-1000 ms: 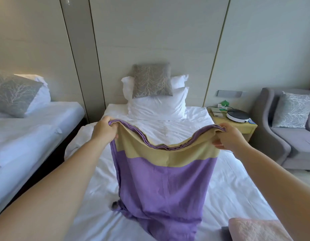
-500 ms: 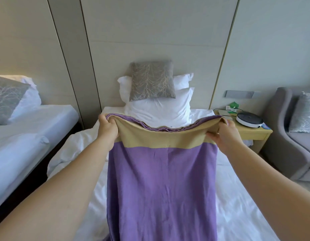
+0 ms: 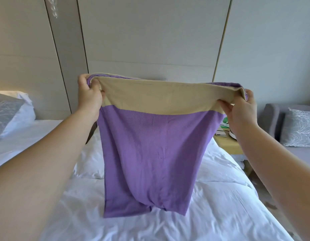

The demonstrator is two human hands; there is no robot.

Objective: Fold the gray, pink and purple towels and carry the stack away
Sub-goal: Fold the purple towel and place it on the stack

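The purple towel (image 3: 150, 153) with a beige band along its top hangs doubled in front of me, above the white bed (image 3: 211, 206). My left hand (image 3: 89, 96) grips its top left corner. My right hand (image 3: 241, 110) pinches the top right corner. Both arms are stretched forward and raised, so the cloth hangs free with its lower edge just above the bedding. The towel hides the pillows at the head of the bed. No gray or pink towel is in view.
A second bed with a gray patterned cushion (image 3: 4, 113) stands at the left. A wooden nightstand (image 3: 227, 145) with small items sits to the right of the bed, then a gray armchair (image 3: 272, 119) with a cushion. Panelled wall behind.
Both hands have lifted the purple towel higher, so its lower end has come up off the bed and hangs free. My view has tilted upward.
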